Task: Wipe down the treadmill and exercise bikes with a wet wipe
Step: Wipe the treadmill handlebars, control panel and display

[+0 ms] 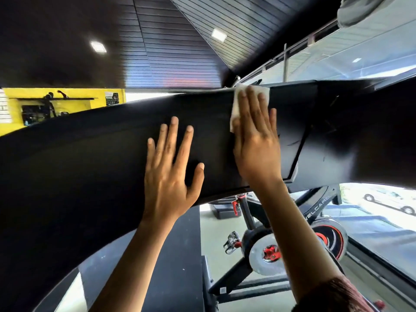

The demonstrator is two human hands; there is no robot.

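Note:
A broad black panel of the treadmill fills the middle of the view, close in front of me. My left hand lies flat on it with fingers spread and straight. My right hand presses a white wet wipe flat against the panel near its upper edge; the wipe shows above and to the left of the fingers, the rest is hidden under the palm. Below the panel stands an exercise bike with a silver and red flywheel and a pedal.
A second red-and-black flywheel sits right of the bike. A black strip runs down beneath my left arm. Large windows line the right side, a yellow wall with equipment is far left, and dark ceiling slats hang above.

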